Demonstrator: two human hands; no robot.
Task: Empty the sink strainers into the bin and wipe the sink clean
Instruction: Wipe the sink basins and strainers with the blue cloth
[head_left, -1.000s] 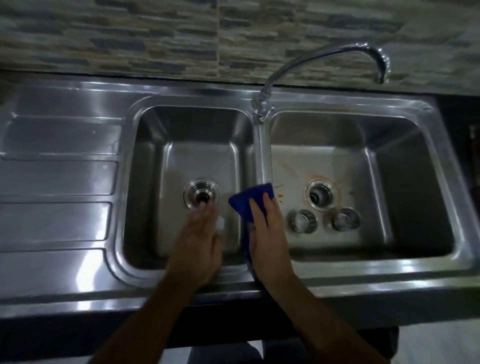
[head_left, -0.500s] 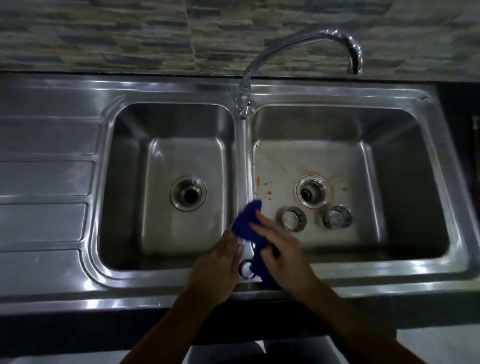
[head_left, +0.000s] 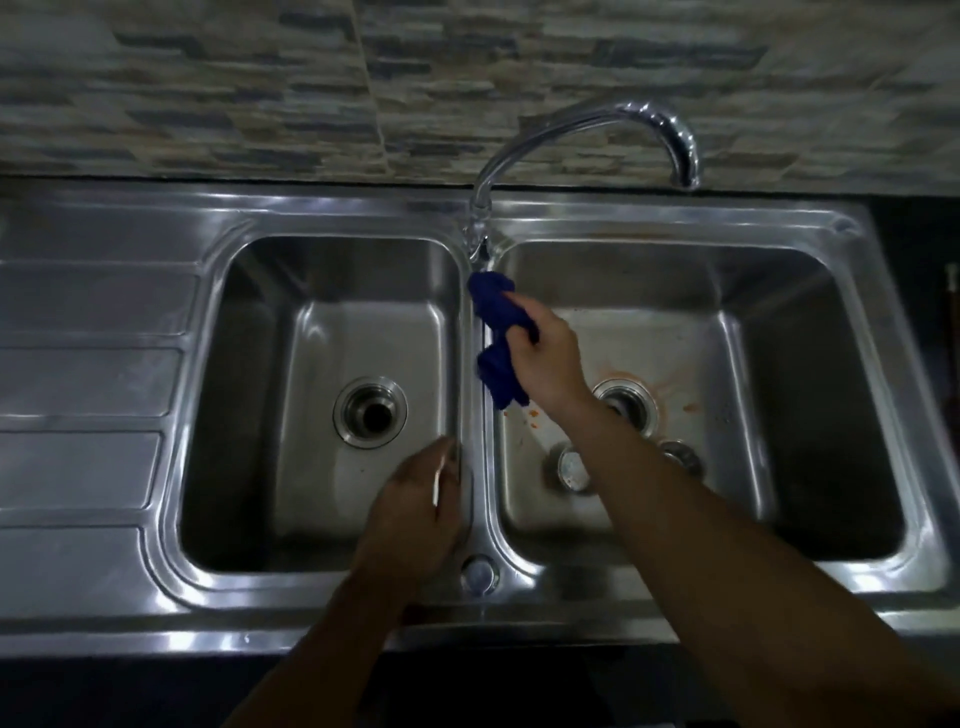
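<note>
Gleaming steel double sink (head_left: 675, 218) (orange-stained right basin), stone-tile wall (head_left: 208, 88) — right hand (head_left: 545, 358) grip holding blue cloth (head_left: 496, 338)

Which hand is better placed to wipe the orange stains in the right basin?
The right hand. It already grips the blue cloth above the right basin, close to the orange stains. The left hand is near the divider, holding no cloth.
</note>
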